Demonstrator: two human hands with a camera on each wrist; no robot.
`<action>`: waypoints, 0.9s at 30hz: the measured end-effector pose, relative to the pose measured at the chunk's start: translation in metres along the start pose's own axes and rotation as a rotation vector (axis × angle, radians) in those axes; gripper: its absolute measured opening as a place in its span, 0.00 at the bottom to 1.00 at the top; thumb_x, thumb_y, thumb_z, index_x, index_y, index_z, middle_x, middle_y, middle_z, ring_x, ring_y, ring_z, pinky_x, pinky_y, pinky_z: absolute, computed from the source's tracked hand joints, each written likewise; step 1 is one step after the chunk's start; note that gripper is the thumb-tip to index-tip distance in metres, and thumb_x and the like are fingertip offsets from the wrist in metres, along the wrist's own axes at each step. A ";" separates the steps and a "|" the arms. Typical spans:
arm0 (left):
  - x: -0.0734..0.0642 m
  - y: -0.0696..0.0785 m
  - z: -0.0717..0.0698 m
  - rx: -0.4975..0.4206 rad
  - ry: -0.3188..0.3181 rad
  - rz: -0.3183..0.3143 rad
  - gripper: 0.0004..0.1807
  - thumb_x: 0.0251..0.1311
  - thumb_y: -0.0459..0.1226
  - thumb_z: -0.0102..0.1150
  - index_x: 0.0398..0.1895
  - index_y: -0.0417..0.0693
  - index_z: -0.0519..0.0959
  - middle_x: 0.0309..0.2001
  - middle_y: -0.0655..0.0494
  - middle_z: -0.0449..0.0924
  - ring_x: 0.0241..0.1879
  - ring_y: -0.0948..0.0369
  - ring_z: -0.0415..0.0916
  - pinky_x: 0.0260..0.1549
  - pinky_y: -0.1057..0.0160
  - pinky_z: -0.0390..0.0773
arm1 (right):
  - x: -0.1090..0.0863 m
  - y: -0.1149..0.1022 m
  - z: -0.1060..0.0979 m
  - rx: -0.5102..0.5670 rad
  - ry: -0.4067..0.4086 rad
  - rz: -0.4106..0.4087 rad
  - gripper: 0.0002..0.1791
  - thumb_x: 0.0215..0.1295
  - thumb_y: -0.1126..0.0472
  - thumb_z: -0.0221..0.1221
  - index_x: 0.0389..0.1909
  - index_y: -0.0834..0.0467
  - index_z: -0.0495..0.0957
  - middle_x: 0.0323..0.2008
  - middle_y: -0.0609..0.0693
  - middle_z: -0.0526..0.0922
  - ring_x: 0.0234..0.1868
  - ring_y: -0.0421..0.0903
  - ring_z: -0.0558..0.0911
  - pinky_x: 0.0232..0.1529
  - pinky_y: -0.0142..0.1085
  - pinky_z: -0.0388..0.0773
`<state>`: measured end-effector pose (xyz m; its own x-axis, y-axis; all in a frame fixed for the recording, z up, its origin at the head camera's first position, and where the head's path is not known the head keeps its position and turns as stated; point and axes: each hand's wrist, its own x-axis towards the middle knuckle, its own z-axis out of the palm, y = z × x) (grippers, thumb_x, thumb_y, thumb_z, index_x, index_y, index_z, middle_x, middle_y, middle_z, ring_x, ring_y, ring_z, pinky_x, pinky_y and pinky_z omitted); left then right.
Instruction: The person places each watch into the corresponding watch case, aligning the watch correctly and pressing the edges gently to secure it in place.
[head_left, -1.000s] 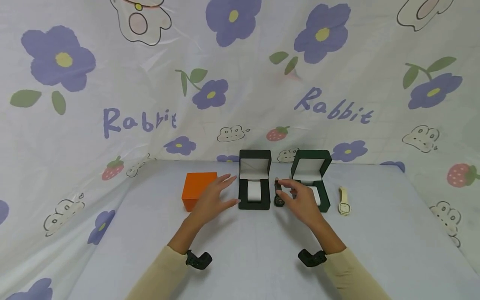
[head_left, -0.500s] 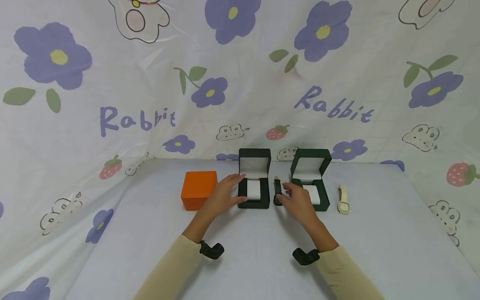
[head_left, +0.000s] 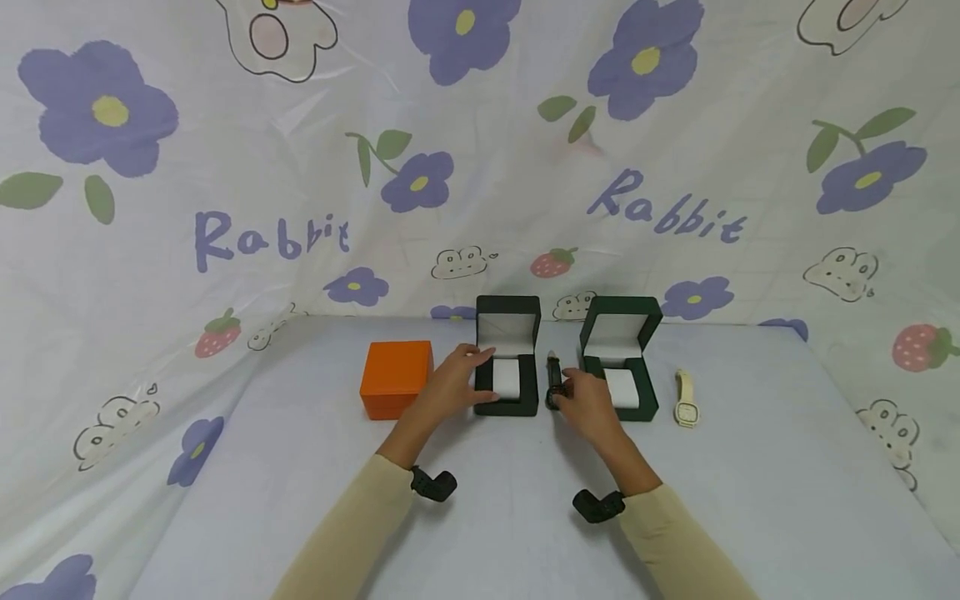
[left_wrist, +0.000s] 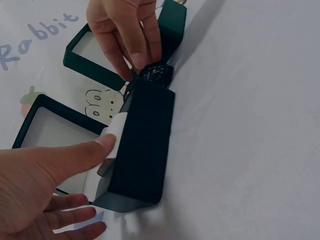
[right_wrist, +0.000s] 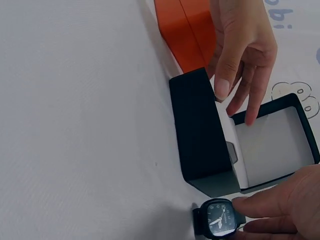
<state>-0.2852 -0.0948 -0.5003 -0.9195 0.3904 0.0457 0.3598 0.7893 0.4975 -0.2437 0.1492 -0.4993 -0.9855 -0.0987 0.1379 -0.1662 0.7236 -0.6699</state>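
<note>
My left hand is at the left side of a black watch box, its lid up. In the left wrist view its thumb touches the white cushion inside, the fingers stretched out behind. Just right of that box, my right hand pinches a black wristwatch between thumb and fingers. The square dark dial faces up in the right wrist view, close by the box's end. Part of the strap is hidden by the fingers.
A green watch box with raised lid and white cushion stands behind my right hand. Farther right lies a gold-coloured watch. An orange box stands on the left, beside my left hand. A patterned cloth hangs behind the table.
My left hand has moved right, from beside the black box onto its left edge and cushion. My right hand has shifted slightly left and lower along the black wristwatch, closing its fingers about it.
</note>
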 end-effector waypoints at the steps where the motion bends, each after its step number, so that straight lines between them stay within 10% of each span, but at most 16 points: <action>1: 0.001 0.000 0.000 0.002 -0.012 -0.007 0.45 0.56 0.48 0.76 0.76 0.53 0.67 0.71 0.40 0.65 0.64 0.48 0.71 0.65 0.50 0.74 | 0.000 0.000 0.001 -0.002 -0.005 0.015 0.23 0.62 0.73 0.63 0.57 0.78 0.75 0.41 0.68 0.85 0.43 0.60 0.84 0.45 0.52 0.82; 27: 0.018 0.025 -0.005 0.167 -0.139 -0.085 0.42 0.53 0.45 0.79 0.71 0.43 0.73 0.64 0.37 0.64 0.54 0.50 0.73 0.58 0.54 0.80 | -0.001 0.004 0.012 0.068 0.058 -0.022 0.22 0.56 0.78 0.67 0.54 0.74 0.80 0.39 0.66 0.87 0.39 0.57 0.87 0.39 0.48 0.85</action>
<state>-0.2932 -0.0703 -0.4829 -0.9211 0.3718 -0.1157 0.3140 0.8849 0.3440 -0.2434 0.1440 -0.5111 -0.9784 -0.0723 0.1938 -0.1913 0.6734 -0.7142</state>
